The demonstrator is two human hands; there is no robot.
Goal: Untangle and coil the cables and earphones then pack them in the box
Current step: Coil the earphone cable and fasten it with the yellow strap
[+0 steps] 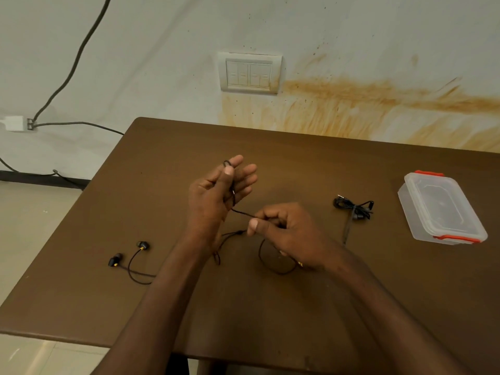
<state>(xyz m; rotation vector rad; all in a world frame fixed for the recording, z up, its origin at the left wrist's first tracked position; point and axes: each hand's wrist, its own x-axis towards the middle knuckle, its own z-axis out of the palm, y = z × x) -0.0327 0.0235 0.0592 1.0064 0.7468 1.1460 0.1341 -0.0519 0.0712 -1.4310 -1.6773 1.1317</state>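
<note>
My left hand (pixel 219 190) is raised over the brown table (pixel 270 307), fingers straight, with the thin black earphone cable (pixel 239 212) looped over the fingertips and pinned by the thumb. My right hand (pixel 281 228) pinches the same cable just below, fingers curled. The cable's slack loops on the table under my hands. Its two black earbuds (pixel 130 253) with yellow marks lie at the left. A second black cable, coiled and tied (pixel 354 208), lies to the right. The clear plastic box (pixel 441 207) with orange clips stands shut at the far right.
The table's left edge runs diagonally near the earbuds, with floor beyond. A stained wall with a switch plate (pixel 250 73) stands behind. A grey power cable and white plug (pixel 16 123) hang on the wall at left.
</note>
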